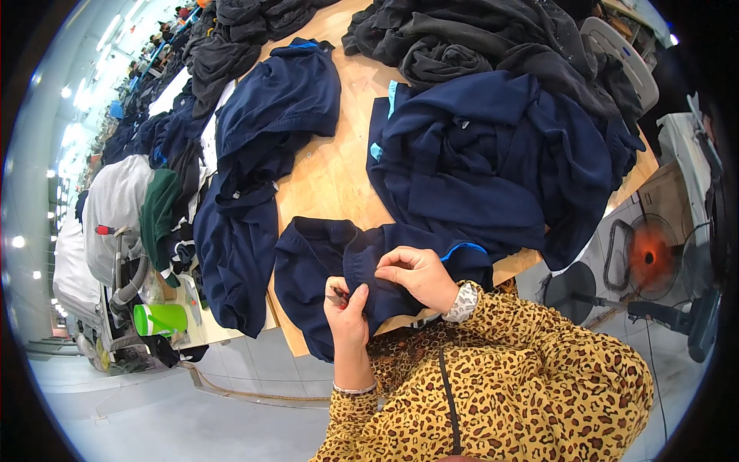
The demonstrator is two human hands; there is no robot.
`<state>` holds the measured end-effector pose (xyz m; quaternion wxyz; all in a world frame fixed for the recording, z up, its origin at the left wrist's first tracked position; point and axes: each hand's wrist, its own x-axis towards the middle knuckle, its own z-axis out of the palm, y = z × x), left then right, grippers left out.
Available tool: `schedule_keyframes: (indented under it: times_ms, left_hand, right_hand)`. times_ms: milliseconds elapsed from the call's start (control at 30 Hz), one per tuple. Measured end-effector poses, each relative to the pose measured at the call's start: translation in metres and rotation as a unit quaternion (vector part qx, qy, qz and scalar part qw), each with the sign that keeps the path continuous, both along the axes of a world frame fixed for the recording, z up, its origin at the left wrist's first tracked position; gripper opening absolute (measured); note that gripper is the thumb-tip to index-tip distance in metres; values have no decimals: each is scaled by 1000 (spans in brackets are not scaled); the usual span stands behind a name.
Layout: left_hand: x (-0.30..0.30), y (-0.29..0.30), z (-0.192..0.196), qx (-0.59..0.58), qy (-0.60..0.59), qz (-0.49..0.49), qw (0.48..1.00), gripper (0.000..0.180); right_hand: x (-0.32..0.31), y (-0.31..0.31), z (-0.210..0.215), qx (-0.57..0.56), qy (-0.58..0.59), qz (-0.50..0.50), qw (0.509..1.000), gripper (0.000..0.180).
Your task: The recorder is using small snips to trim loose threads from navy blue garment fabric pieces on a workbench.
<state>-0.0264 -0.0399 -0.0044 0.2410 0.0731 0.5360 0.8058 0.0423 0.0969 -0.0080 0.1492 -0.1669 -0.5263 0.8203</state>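
Observation:
A navy garment with a gathered elastic waistband (359, 263) lies over the near edge of the wooden table. My left hand (348, 317) is closed on this band, thumb on top. A small dark tool (336, 297) sits in the same hand, mostly hidden by the fingers, so its kind is unclear. Just right of it, my right hand (419, 279) bends over the band with thumb and forefinger pinched together. What lies between those fingertips is too small to make out. A bright blue strip (464, 248) shows along the garment's right part.
Navy garments are heaped on the right (493, 165) and stacked on the left (277, 100) of the wooden tabletop (331, 181). Dark grey clothes (462, 42) pile up behind. A standing fan (648, 254) is at the right, a green container (160, 319) at the left.

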Motion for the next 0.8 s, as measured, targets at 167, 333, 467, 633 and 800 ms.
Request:
schedule_keyframes:
  times_ms: [167,333,467,633,800]
  left_hand:
    - [-2,-11,-9,-56,72,-37,995,26]
    - [0,-13,-9,-58,62,-36,996,28]
    - [0,-18,-12,-95,79,-41,992,29]
    - [0,-22,-15,-106,89,-47,989,29]
    - [-1,-29,-18,-117,95,-47,987,29]
  right_hand:
    - [0,6,-7,89,-51,35,994,7]
    - [-2,14,-13,-46,-56,-8,997,14]
    - [-8,30,-13,251,10,2,968,22]
    - [-12,37,-12,37,-81,202,975,29]
    - [-9,37,-19,-61,-82,170,980,18]
